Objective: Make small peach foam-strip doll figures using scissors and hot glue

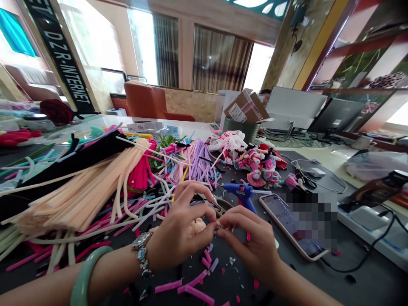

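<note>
My left hand is closed, thumb and index finger pinching one side of a small cream pipe-cleaner piece. Part of that piece shows inside the curl of my fingers; the rest is hidden. My right hand meets it fingertip to fingertip, thumb and index finger pressed on the piece's other end. Just behind my fingers lie scissors, partly covered by my hands. A blue hot glue gun rests beyond my right hand. Pink pipe-cleaner offcuts are scattered on the dark mat below.
A thick bundle of peach pipe cleaners lies at left, with purple ones behind. Finished pipe-cleaner dolls are heaped at the back. At right are a phone, a power strip and cables. A cardboard box and monitors stand farther off.
</note>
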A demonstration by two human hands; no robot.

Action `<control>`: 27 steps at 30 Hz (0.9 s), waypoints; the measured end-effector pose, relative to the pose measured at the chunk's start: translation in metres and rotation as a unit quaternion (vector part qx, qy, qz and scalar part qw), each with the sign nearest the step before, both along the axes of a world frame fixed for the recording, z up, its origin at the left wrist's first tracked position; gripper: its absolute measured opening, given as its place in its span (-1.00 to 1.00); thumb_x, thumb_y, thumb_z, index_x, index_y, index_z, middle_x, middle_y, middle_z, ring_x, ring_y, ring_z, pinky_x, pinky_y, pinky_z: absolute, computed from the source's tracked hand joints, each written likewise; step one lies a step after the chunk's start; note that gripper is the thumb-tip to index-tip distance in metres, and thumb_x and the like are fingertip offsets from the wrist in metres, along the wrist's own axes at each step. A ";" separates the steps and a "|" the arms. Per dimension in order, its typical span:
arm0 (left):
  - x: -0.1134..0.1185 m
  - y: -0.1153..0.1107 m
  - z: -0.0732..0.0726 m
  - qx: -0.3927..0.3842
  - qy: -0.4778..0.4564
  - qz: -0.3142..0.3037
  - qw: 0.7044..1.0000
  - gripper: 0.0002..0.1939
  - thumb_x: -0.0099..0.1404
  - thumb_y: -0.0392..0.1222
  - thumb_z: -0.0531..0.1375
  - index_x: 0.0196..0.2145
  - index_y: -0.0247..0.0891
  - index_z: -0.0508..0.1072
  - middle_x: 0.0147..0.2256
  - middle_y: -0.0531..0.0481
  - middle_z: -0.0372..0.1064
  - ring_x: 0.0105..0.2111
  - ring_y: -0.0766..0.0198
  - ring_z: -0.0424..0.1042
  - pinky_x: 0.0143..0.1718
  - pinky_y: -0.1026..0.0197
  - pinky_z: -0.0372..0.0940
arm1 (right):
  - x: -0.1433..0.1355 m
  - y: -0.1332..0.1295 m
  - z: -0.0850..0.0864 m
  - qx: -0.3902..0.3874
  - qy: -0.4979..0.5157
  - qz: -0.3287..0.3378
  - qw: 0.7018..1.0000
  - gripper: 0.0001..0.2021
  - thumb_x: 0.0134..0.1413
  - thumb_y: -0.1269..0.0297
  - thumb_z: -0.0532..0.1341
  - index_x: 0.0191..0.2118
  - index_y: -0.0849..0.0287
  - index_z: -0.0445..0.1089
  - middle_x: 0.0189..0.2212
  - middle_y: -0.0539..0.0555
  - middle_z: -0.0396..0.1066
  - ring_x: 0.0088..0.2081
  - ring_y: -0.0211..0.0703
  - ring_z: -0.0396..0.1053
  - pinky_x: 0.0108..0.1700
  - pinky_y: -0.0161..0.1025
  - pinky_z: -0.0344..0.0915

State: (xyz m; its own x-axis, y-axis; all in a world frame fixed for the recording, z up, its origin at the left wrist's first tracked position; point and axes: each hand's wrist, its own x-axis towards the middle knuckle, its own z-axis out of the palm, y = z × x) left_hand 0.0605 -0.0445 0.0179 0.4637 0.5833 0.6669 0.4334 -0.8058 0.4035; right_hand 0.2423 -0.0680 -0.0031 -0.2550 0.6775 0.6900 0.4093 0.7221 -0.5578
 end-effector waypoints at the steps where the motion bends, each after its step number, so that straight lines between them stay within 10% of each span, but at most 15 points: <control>1: 0.000 0.000 0.000 0.005 0.004 0.002 1.000 -0.90 0.20 -0.33 0.16 -0.45 -0.23 0.43 -0.19 -0.06 0.22 -0.05 0.12 0.15 0.00 0.03 0.11 | 0.000 0.000 0.000 0.005 -0.003 0.000 1.000 -0.95 0.04 0.45 0.25 -0.32 0.22 0.42 -0.44 0.04 0.39 -0.43 -0.28 0.36 -0.39 -0.35 0.31; 10: -0.001 0.002 0.000 0.026 0.056 -0.016 0.998 -0.90 0.23 -0.34 0.13 -0.40 -0.23 0.42 -0.15 -0.08 0.22 -0.01 0.10 0.10 0.05 0.02 0.09 | -0.001 0.003 0.000 0.008 -0.029 -0.008 1.000 -0.90 0.06 0.50 0.16 -0.38 0.19 0.39 -0.49 0.03 0.36 -0.46 -0.27 0.33 -0.43 -0.35 0.29; 27: 0.000 0.011 -0.006 -0.170 -0.012 0.012 0.985 -0.89 0.20 -0.21 0.19 -0.47 -0.23 0.47 -0.12 -0.09 0.23 -0.04 0.10 0.29 -0.18 0.08 0.39 | 0.002 0.007 -0.002 -0.126 0.038 -0.013 0.991 -0.91 0.07 0.36 0.21 -0.42 0.19 0.43 -0.51 0.00 0.38 -0.49 -0.29 0.28 -0.45 -0.35 0.23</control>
